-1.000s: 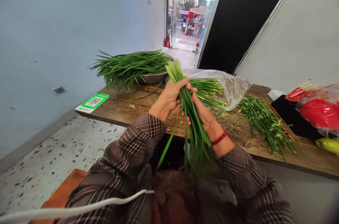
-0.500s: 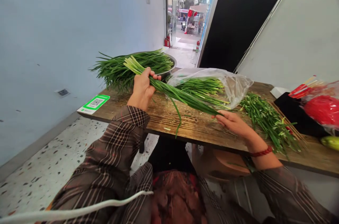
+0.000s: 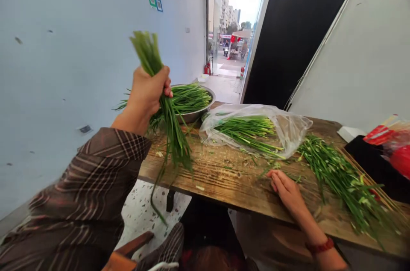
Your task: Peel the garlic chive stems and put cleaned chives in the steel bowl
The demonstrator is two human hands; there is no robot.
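My left hand [image 3: 147, 91] is closed round a bunch of garlic chives [image 3: 173, 125], raised above the table's left part with pale stem ends up and green leaves hanging down. Past it, a metal bowl [image 3: 213, 99] holds more chives. My right hand [image 3: 286, 187] is low over the wooden table, thumb and fingers pressed together; anything between them is too small to make out. Just beyond it lies a clear plastic bag [image 3: 293, 128] with chives [image 3: 250, 130] inside. To its right spreads a loose heap of trimmed greens [image 3: 339, 177].
Bits of leaf litter the wooden table [image 3: 224, 189]. A black box [image 3: 365, 162] with red packages [image 3: 381, 134] stands at the right end. A wall [image 3: 80, 40] runs close on the left, and a glass door [image 3: 237, 27] opens at the back.
My left hand has lifted the chives up and left, turning the bunch from slanted to hanging. My right hand has let go of the leaf tips and is lower, near the table.
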